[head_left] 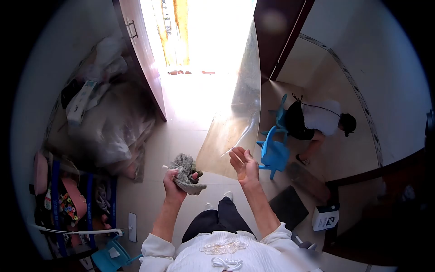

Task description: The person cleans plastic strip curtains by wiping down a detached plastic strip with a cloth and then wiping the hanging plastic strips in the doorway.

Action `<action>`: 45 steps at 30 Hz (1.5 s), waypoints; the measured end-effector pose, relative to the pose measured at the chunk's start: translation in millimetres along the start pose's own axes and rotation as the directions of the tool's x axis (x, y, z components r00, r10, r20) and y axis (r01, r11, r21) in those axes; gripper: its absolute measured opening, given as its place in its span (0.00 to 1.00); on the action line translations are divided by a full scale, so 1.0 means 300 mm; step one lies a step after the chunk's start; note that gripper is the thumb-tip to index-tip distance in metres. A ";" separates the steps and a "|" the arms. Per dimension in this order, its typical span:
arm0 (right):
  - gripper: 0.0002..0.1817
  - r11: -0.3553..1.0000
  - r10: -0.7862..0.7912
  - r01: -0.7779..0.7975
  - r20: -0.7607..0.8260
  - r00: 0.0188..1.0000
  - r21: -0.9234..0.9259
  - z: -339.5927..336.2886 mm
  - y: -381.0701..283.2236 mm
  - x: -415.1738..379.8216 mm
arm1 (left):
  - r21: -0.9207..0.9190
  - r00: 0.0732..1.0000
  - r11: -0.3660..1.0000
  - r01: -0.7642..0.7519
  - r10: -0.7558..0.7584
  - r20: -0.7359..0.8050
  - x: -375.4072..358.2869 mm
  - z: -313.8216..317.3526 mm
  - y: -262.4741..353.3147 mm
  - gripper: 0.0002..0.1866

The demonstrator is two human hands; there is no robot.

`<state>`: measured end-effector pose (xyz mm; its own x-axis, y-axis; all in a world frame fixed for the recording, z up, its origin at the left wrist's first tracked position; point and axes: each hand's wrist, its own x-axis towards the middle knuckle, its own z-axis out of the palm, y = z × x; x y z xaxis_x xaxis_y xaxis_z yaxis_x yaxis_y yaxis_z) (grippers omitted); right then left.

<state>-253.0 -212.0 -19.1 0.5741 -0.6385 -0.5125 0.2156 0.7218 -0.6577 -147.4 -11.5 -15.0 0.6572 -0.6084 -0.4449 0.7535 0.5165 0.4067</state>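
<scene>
A crumpled grey-green cloth [185,174] is in my left hand [174,183], whose fingers are wrapped round it. A thin pale piece sticks out at the cloth's left side. To the right, my right hand [245,167] is raised with its fingers apart and nothing in it. The two hands do not touch. Both are held in front of my body, above the tiled floor [174,145].
An open doorway [199,95] lies ahead. Blue chairs [274,154] stand at the right beside a bent-over person [317,118]. Plastic-covered items [113,122] fill the left. A shoe rack [74,199], a small blue chair [111,257], a dark mat [288,207] and a white box [325,217] are nearer.
</scene>
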 end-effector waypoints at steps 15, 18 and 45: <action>0.16 0.982 -0.090 0.096 0.040 0.995 -0.161 0.188 0.116 -0.020 | 0.063 0.980 0.998 0.007 -0.019 0.200 -0.030 0.009 -0.139 0.28; 0.16 0.921 -0.230 0.265 0.152 0.961 -0.285 0.231 0.186 -0.022 | 0.140 0.965 0.990 -0.019 -0.019 0.262 0.020 0.077 -0.127 0.28; 0.13 0.942 -0.146 0.282 0.535 0.832 -0.180 -0.012 0.111 0.246 | 0.517 0.986 0.852 0.081 -0.144 0.083 0.227 0.166 -0.319 0.22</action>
<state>-206.2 -236.1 -80.9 0.8687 -0.4941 -0.0348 0.2227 0.4523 -0.8636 -175.6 -132.5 -44.3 0.5380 -0.7241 -0.4315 0.6864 0.0792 0.7229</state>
